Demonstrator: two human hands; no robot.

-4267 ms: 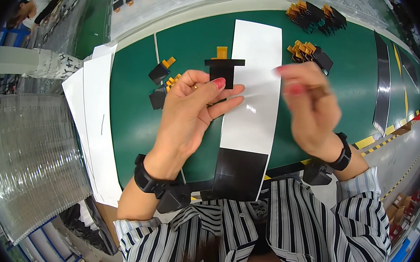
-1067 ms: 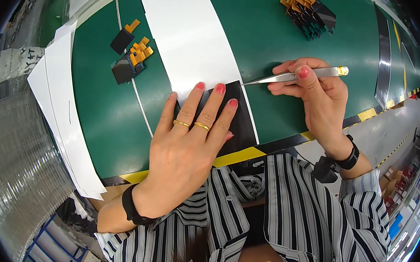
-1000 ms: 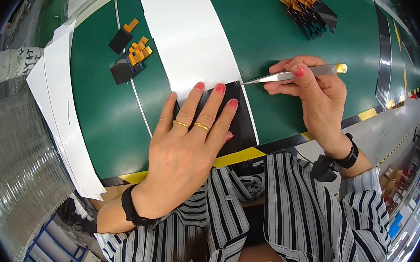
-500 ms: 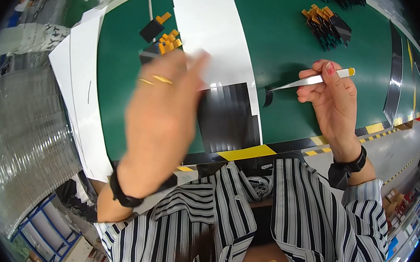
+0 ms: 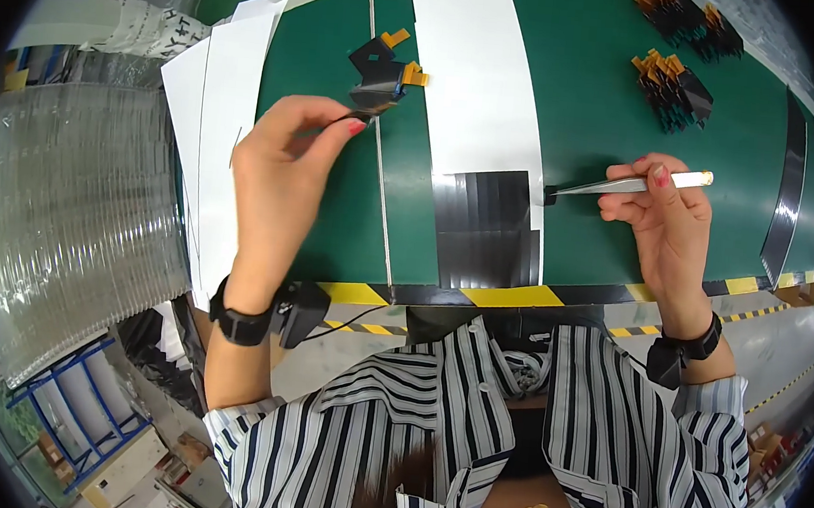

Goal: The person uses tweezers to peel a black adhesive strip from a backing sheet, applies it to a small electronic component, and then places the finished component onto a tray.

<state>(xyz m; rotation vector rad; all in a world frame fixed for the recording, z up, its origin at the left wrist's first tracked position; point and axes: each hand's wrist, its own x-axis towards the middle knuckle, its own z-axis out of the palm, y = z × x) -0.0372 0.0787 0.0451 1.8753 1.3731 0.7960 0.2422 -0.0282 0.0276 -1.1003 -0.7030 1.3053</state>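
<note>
My left hand (image 5: 284,166) pinches a thin black piece (image 5: 365,116) with an orange end at the near edge of a small cluster of black and orange flex cables (image 5: 381,73). Whether the piece is lifted off the cluster, I cannot tell. In my right hand (image 5: 673,224) lies a pair of silver tweezers (image 5: 616,186), tips pointing left. A small black strip (image 5: 550,197) is at the tips, just past the right edge of a white sheet (image 5: 485,77). Black adhesive strips (image 5: 485,227) lie side by side on that sheet, between my hands.
Piles of black and orange flex cables (image 5: 671,88) lie at the far right of the green table (image 5: 594,106). Long black strips (image 5: 788,191) run along its right side. White sheets (image 5: 218,141) and stacked clear plastic trays (image 5: 74,186) stand at the left. Yellow-black tape (image 5: 510,297) marks the near edge.
My left hand has moved left from beside the white sheet and now pinches a black piece. The tweezers stay near the sheet's edge with the black strip. The whole view has shifted.
</note>
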